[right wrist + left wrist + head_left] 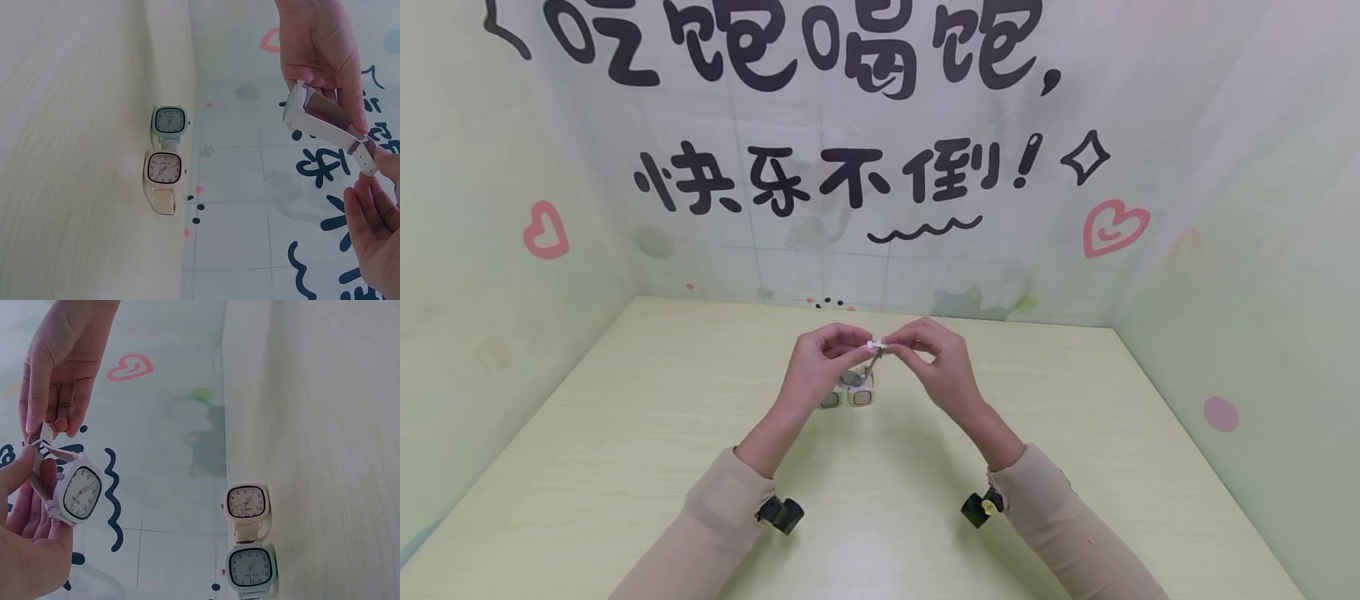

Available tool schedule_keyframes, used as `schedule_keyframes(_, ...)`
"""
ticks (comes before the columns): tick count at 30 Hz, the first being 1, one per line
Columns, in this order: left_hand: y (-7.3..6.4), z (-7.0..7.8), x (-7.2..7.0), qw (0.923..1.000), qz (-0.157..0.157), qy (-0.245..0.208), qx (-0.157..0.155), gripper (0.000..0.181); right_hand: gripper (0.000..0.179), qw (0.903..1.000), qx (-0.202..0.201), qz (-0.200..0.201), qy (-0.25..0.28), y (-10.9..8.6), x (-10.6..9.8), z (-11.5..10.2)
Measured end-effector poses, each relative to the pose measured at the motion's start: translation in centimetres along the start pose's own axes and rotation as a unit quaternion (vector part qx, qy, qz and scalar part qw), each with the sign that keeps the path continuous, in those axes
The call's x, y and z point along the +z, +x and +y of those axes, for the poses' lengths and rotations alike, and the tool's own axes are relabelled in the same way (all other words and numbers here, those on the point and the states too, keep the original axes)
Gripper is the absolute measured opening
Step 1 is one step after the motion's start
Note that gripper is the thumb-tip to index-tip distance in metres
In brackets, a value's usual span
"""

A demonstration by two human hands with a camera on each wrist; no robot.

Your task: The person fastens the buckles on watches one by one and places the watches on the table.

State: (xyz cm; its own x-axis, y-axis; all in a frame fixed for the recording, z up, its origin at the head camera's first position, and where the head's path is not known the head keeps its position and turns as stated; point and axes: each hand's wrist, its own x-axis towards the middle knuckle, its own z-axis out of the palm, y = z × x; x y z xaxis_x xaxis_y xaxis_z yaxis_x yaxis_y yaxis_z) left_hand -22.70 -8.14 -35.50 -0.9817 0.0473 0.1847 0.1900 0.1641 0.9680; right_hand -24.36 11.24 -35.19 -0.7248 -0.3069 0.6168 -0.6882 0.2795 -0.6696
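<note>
Both hands hold up a white wristwatch (78, 490) above the far part of the table, its strap bent into a loop. My left hand (823, 358) pinches the strap beside the buckle (356, 147), thumb against fingers, while the square dial hangs below. From the other side, my right hand (940, 358) pinches the holed end of the strap (367, 164) between thumb and fingertips. Whether the buckle pin sits in a hole cannot be seen. Below stand a pale green watch (169, 120) and a cream watch (164, 167), side by side.
The light wooden table (880, 517) ends at a back wall sheet (820, 267) printed with dark lettering, with side walls left and right. A small black camera is worn on each wrist, over beige sleeves (715, 508).
</note>
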Motion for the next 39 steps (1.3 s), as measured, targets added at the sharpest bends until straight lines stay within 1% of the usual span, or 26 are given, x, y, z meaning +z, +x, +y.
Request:
schedule_keyframes(6, -0.02, -0.05, -0.01, 0.9999, -0.005, 0.014, 0.008, 0.025, 0.008, 0.9997, -0.015, -0.002, -0.021, -0.09, 0.08, 0.31)
schedule_keyframes(12, -0.09, -0.13, 0.11, 0.9987, -0.015, 0.039, 0.029, 0.023, 0.01, 0.9981, -0.037, 0.0, -0.048, -0.18, 0.1, 0.62)
schedule_keyframes(16, -0.13, -0.15, 0.2, 0.9981, -0.019, 0.045, 0.037, 0.022, 0.011, 0.9972, -0.046, 0.001, -0.06, -0.23, 0.13, 0.67)
schedule_keyframes(25, -0.21, -0.12, 0.29, 0.9977, -0.022, 0.051, 0.038, 0.024, 0.008, 0.9993, -0.018, -0.008, -0.032, -0.3, 0.22, 0.48)
schedule_keyframes(29, -0.2, -0.13, 0.22, 0.9972, -0.027, 0.059, 0.038, 0.024, 0.014, 0.9991, -0.005, -0.031, -0.029, -0.47, 0.38, 0.49)
schedule_keyframes(32, -0.28, 0.02, 0.18, 0.9955, -0.038, 0.073, 0.045, 0.024, 0.018, 0.9987, 0.009, -0.042, -0.028, -0.65, 0.53, 0.45)
schedule_keyframes(36, -0.38, 0.36, 0.24, 0.9922, -0.051, 0.092, 0.066, 0.025, 0.016, 0.9995, 0.02, -0.022, -0.013, -0.79, 0.69, 0.29)
schedule_keyframes(37, -0.4, 0.42, 0.27, 0.9915, -0.05, 0.097, 0.072, 0.025, 0.016, 0.9997, 0.019, -0.015, -0.008, -0.8, 0.74, 0.27)
schedule_keyframes(39, -0.48, 0.53, 0.36, 0.9896, -0.037, 0.111, 0.084, 0.025, 0.015, 0.9999, 0.015, -0.002, 0.002, -0.85, 0.84, 0.25)
